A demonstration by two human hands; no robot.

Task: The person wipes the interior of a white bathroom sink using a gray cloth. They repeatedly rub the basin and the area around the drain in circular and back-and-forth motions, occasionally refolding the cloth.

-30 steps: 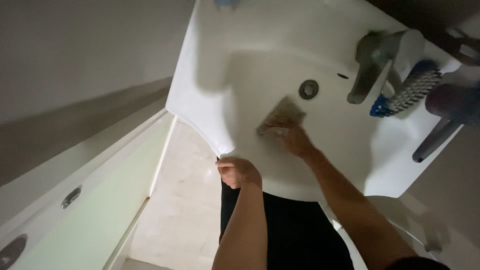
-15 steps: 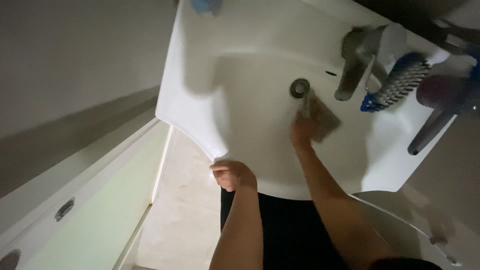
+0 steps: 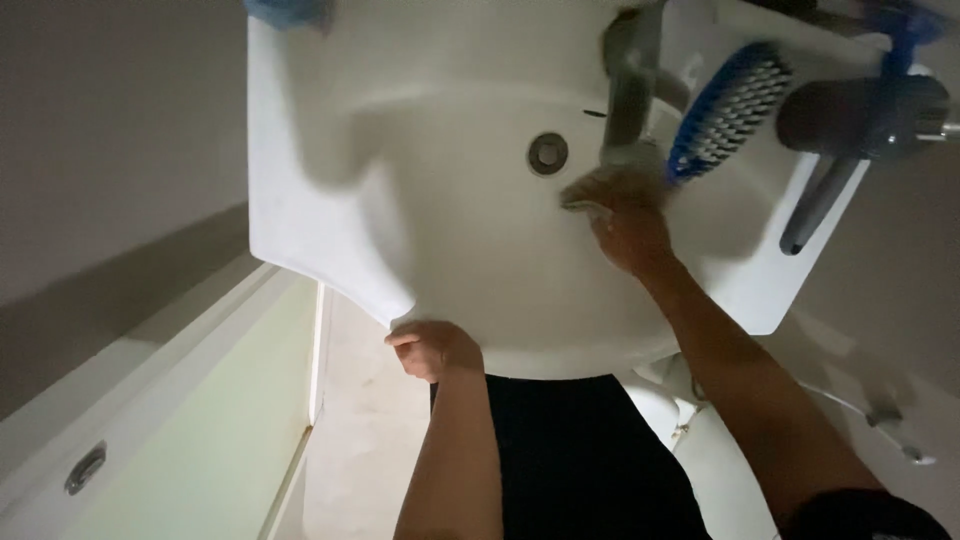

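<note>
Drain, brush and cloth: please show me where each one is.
drain [image 3: 547,153], head view, its metal centre
brush [image 3: 728,108], head view, its white bristles
cloth [image 3: 607,186], head view, the part before the fingers

You are wearing dark, nearly black clothing over your torso and legs. Your left hand [image 3: 432,348] and right hand [image 3: 628,232] are showing bare, forearms uncovered, a dark short sleeve edging your right upper arm.
</note>
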